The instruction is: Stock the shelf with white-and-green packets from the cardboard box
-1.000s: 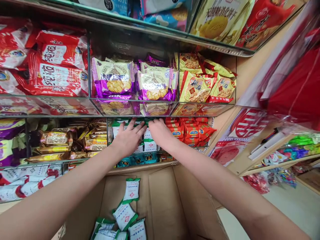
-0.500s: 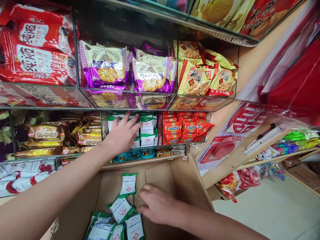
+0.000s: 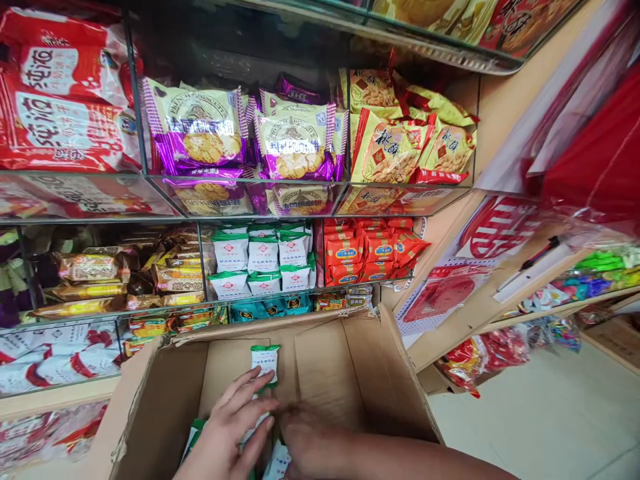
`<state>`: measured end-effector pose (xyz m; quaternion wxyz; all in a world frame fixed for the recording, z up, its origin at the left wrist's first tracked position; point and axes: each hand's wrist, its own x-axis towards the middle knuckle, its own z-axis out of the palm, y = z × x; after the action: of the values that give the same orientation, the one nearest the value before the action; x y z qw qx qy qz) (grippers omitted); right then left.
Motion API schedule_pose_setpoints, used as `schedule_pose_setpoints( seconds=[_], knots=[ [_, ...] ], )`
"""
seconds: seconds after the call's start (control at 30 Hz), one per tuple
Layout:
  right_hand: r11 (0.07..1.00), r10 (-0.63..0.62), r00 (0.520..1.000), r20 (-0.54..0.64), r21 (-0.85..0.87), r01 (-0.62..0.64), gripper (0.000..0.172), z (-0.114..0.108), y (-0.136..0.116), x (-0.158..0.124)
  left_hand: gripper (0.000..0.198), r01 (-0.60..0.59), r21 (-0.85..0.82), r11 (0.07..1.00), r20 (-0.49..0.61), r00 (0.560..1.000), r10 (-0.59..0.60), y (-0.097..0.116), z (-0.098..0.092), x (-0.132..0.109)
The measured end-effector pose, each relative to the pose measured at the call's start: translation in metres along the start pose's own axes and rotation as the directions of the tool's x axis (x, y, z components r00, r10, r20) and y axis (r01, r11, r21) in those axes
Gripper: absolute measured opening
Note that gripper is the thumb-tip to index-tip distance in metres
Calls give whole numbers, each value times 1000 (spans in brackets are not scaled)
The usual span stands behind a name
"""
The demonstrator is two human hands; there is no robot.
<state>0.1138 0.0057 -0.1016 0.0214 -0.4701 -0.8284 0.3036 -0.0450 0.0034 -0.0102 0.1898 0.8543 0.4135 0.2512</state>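
Small white snack packets with green ends lie in an open cardboard box [image 3: 345, 357]. My left hand [image 3: 233, 427] is over them inside the box, fingers spread and partly covering the pile. Just beyond its fingertips lies one snack packet [image 3: 265, 360] near the box's far wall. My right hand [image 3: 313, 440] is low in the box beside the left, next to another packet [image 3: 279, 461]. Motion smears its fingers, so I cannot tell whether it grips that packet. Matching white-and-green packets [image 3: 263, 255] stand stacked in rows in a shelf compartment above the box.
Red packets [image 3: 377, 252] fill the compartment to the right, brown-wrapped snacks [image 3: 95, 267] the one to the left. Purple-and-cream biscuit packs [image 3: 200, 127] sit on the shelf above, behind a clear front lip. Wrapped red goods [image 3: 595, 160] hang at the right.
My left hand has come down from the white-and-green packets on the shelf into the box. My right hand has shifted slightly lower, toward the packets at the bottom.
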Motion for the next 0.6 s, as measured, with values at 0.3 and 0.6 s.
schedule_pose_setpoints(
  seconds=[0.3,0.6],
  knots=[
    [761,143,978,-155,649,-8,29,-104,-19,-42,36,477,-658,582,162,845,-510,17,-1,8],
    [495,331,873,-359,854,163,46,-90,-42,-38,27,488,-582,651,-8,797,-604,44,10,19]
  ],
)
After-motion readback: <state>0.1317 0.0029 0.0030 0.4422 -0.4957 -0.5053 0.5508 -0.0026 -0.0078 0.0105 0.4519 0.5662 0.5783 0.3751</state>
